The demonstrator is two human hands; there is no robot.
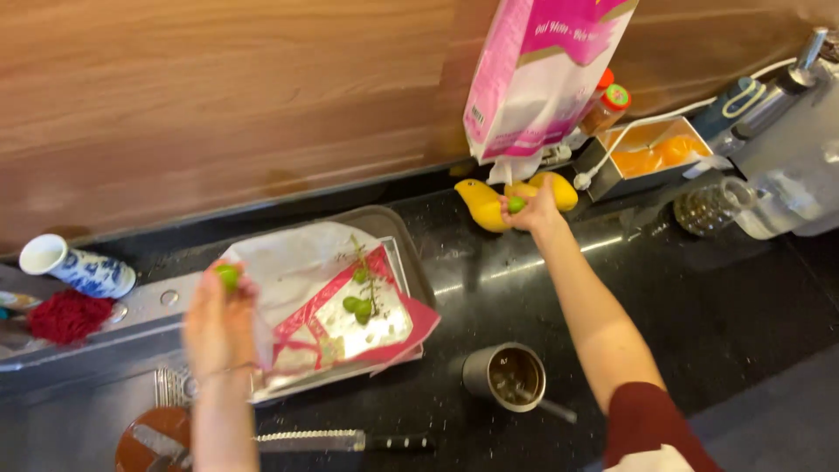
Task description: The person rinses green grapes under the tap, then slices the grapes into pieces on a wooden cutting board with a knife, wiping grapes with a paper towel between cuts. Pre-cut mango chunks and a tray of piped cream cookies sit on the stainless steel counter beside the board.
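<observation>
My left hand [218, 325] is raised at the left end of a grey tray [411, 245] and pinches one green grape [228, 276] in its fingertips. On the tray lies a white and red paper bag [306, 262] with a small grape stem and a few green grapes [358, 304] on it. My right hand [533, 210] reaches far across the black counter and holds another green grape [516, 204] right by two yellow mangoes [482, 203] against the wooden wall.
A pink and white bag [542, 70] stands behind the mangoes. A box of orange fruit [655, 153], a glass jar [710, 206] and a tap [791, 74] sit at the right. A metal cup [511, 378], serrated knife [341, 440] and blue-white cup [77, 265] are nearer.
</observation>
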